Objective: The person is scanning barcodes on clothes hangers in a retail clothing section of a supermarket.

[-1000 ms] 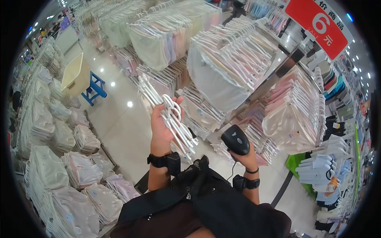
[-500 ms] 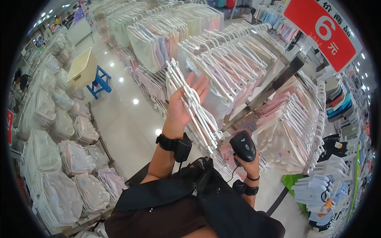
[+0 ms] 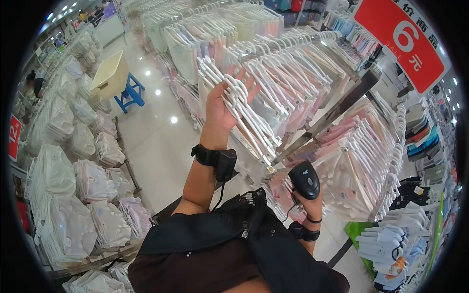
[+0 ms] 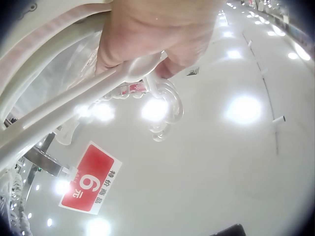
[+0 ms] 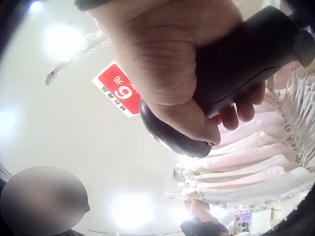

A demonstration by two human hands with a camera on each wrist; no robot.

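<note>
Your left hand (image 3: 219,111) raised, fingers wrapped round necks of white hanger bundle (image 3: 256,134), held against packed rack of hung garments (image 3: 293,78). Your right hand (image 3: 310,199) low by chest, fist clamped on barcode scanner (image 3: 304,179), pointed at nothing clear. Step, by looks: bringing bundle to rack. Next move calls for hooks lined up over rail (image 3: 342,105), at gap between hung hangers.

The hanger bundle (image 3: 251,129) lies before the garment rack (image 3: 303,68). The scanner (image 3: 304,179) sits lower right; a stool (image 3: 131,94) stands left.
</note>
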